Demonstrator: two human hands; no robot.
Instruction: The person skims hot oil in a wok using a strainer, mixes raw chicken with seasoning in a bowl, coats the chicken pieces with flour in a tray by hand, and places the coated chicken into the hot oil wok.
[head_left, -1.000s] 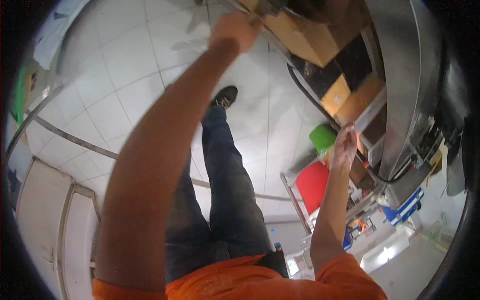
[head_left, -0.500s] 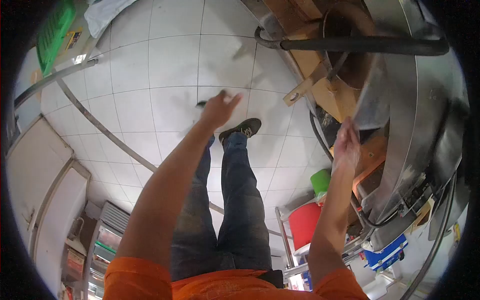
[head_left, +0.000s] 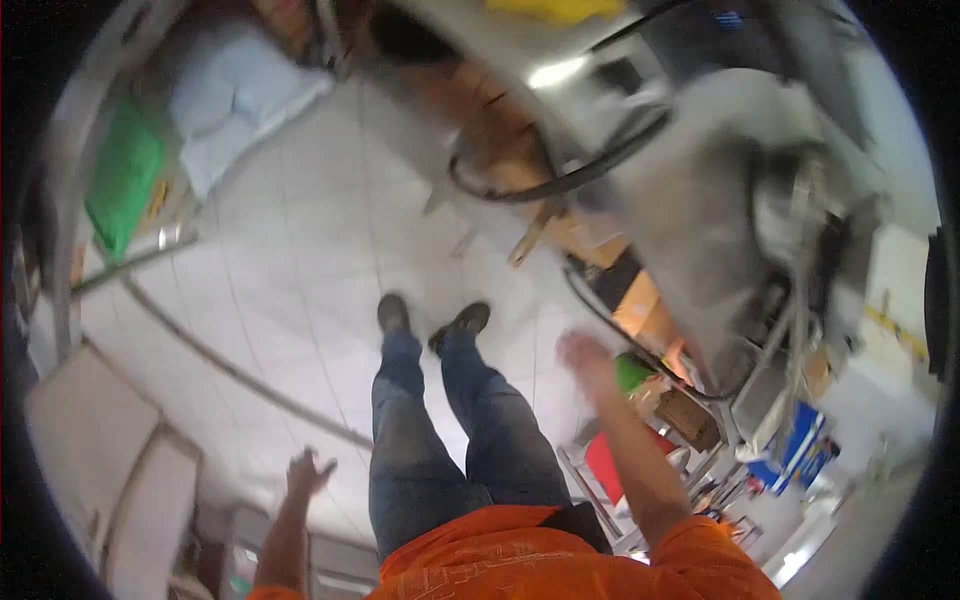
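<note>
My left hand (head_left: 310, 472) hangs low on the left over the tiled floor (head_left: 290, 320). Its thumb stands apart from the fingers, and nothing shows in it. Blurred by motion, my right hand (head_left: 585, 362) is in front of my body on the right, near a green item (head_left: 632, 372) and a black hose-like tube (head_left: 610, 318). Its fingers are too smeared to read, though no object is visible at it. Beyond it, a flat wooden piece with a hole (head_left: 527, 240) sticks out from brown cardboard or boards (head_left: 640, 305).
A large metal machine (head_left: 690, 230) with a curved black bar (head_left: 570, 188) stands on the right. Lower right are a red container (head_left: 603, 468) and a blue-and-white box (head_left: 795, 450). A green crate (head_left: 125, 185), a white bag (head_left: 240, 100) and a curved pipe (head_left: 235, 375) lie left.
My right hand has come away from the clear sheet at the machine and moved left. My left hand has dropped down and left. The view has shifted, and both shoes now show.
</note>
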